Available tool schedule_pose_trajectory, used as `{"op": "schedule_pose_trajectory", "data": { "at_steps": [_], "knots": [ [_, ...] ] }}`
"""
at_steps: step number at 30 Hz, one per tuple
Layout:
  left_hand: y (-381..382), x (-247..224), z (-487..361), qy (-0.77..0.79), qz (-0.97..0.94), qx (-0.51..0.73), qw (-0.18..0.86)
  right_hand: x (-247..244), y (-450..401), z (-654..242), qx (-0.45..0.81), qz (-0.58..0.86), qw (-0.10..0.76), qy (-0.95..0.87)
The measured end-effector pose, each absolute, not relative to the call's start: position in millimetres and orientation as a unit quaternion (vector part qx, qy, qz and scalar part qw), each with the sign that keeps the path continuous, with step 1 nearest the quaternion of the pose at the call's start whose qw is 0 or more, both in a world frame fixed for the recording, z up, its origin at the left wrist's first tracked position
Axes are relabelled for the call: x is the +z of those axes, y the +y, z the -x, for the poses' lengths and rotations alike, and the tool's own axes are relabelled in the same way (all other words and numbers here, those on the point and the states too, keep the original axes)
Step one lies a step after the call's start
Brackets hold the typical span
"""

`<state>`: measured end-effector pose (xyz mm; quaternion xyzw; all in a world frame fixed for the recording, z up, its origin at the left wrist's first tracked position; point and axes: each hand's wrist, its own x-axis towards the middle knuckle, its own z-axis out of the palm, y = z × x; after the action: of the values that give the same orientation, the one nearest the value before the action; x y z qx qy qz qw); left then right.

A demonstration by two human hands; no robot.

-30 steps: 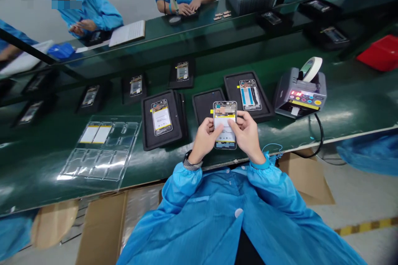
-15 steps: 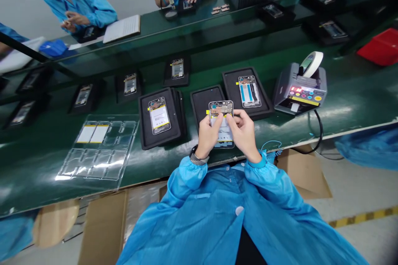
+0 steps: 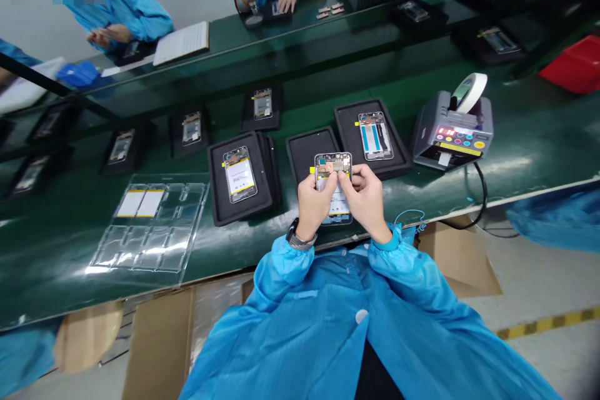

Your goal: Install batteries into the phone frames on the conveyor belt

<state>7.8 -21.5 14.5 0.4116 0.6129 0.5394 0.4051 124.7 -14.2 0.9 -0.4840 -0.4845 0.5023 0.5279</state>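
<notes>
My left hand (image 3: pixel 315 202) and my right hand (image 3: pixel 367 200) grip an opened phone (image 3: pixel 338 205) from both sides, with both thumbs over its upper middle. The phone shows a circuit board at the top and a white battery below. Behind it lies a black foam tray (image 3: pixel 313 144). Just left, another opened phone (image 3: pixel 240 176) with a white battery rests on stacked black trays (image 3: pixel 220 203). At the back right, a phone frame with blue strips (image 3: pixel 375 137) sits in a black tray (image 3: pixel 345 119).
A tape dispenser (image 3: pixel 450 131) stands at the right. On the left lies a clear plastic tray (image 3: pixel 154 247) with two white batteries (image 3: pixel 140 202). Several trays with phones line the back. Across the divider, people in blue work; a red bin (image 3: pixel 574 65) is far right.
My thumbs have shifted slightly on the phone, which both hands still hold. Across the bench, a person's hand with a tool has moved a little. The view has shifted slightly.
</notes>
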Motion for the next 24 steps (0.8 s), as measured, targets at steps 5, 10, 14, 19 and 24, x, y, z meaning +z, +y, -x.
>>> {"op": "schedule_pose_trajectory", "data": {
  "at_steps": [5, 10, 14, 19, 24],
  "knots": [
    [-21, 14, -9, 0.625, -0.415, 0.540, 0.382, 0, -14, -125, 0.487, 0.488, 0.535, -0.488],
    [-20, 7, -8, 0.617, -0.388, 0.537, 0.425, -4, -12, -122, 0.486, 0.503, 0.534, -0.475],
    [-25, -1, -2, 0.537, -0.348, 0.517, 0.568, -3, -10, -132, 0.502, 0.510, 0.513, -0.474],
    [-30, -10, 7, 0.445, -0.281, 0.457, 0.717, -2, -4, -210, 0.400, 0.601, 0.564, -0.401],
    [-28, -10, 11, 0.424, -0.248, 0.455, 0.743, -13, 12, -294, 0.214, 0.706, 0.616, -0.277]
  ]
}}
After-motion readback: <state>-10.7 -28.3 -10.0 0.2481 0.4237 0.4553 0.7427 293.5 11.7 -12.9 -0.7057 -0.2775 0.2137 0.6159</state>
